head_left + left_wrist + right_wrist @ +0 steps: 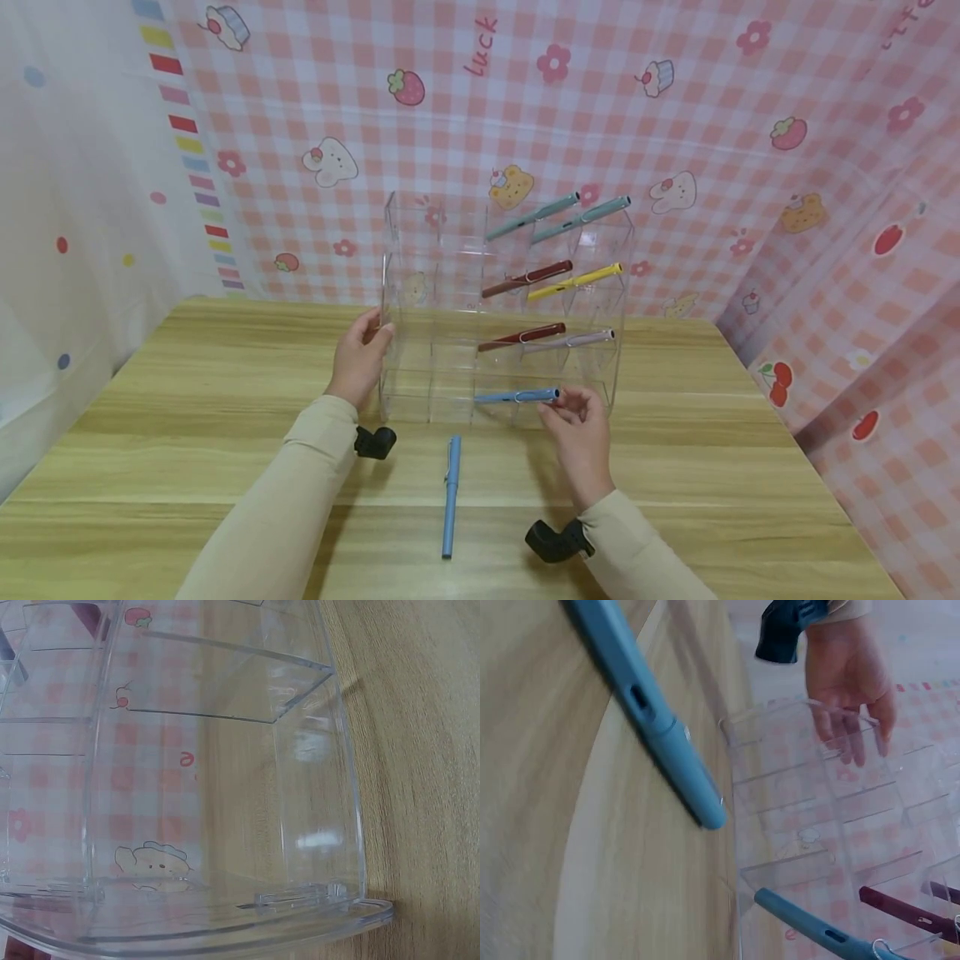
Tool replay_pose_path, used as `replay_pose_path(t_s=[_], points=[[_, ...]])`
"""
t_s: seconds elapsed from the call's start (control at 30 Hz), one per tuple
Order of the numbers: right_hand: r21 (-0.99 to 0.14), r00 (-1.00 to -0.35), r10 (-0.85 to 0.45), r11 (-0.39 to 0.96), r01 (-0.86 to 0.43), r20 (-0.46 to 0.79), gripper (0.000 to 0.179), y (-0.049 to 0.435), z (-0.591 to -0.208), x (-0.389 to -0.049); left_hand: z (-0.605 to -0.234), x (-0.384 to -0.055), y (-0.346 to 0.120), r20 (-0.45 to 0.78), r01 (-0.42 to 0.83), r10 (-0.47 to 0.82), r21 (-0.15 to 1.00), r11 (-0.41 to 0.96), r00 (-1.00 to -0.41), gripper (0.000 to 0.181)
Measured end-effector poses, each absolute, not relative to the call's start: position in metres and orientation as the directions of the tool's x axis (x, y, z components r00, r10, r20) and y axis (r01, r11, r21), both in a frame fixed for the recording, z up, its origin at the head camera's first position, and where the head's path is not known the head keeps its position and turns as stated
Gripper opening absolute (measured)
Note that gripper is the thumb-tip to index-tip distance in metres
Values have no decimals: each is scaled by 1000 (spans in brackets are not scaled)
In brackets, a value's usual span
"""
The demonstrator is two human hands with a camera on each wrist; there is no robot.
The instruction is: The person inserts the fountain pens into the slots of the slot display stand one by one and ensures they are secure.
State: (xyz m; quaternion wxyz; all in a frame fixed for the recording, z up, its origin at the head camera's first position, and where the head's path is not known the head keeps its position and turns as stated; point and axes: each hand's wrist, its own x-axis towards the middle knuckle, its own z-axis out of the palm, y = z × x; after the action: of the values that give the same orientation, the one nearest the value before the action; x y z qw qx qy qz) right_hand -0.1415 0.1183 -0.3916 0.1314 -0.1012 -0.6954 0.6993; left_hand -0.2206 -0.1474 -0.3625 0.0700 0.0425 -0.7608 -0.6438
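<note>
A clear acrylic pen rack (453,367) stands upright on the table. My left hand (360,358) holds its left side edge, thumb toward the front; in the right wrist view the left hand's fingers (847,735) show through the clear panel. At the rack's bottom level lies a blue pen (517,396), and my right hand (583,433) pinches it near its right end. That pen (802,922) also shows low in the right wrist view. Another blue pen (452,496) lies on the table in front of the rack, its clip toward the rack.
Higher levels hold teal pens (581,219), a dark red pen (527,279), a yellow pen (574,282), another dark red pen (521,337) and a pale purple pen (573,340). Behind the wooden table (247,367) hangs a pink checked cloth (450,125).
</note>
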Motion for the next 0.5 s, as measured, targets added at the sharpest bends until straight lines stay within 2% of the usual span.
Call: replay_pose_path(t_s=[0.23, 0.5], points=[[-996, -956, 280, -22, 85, -88, 37, 119, -392, -133, -363, -221, -148, 42, 19, -155, 989, 146, -987, 48], [-986, -980, 130, 48, 160, -153, 41, 114, -401, -125, -362, -221, -147, 42, 20, -151, 989, 146, -988, 49]])
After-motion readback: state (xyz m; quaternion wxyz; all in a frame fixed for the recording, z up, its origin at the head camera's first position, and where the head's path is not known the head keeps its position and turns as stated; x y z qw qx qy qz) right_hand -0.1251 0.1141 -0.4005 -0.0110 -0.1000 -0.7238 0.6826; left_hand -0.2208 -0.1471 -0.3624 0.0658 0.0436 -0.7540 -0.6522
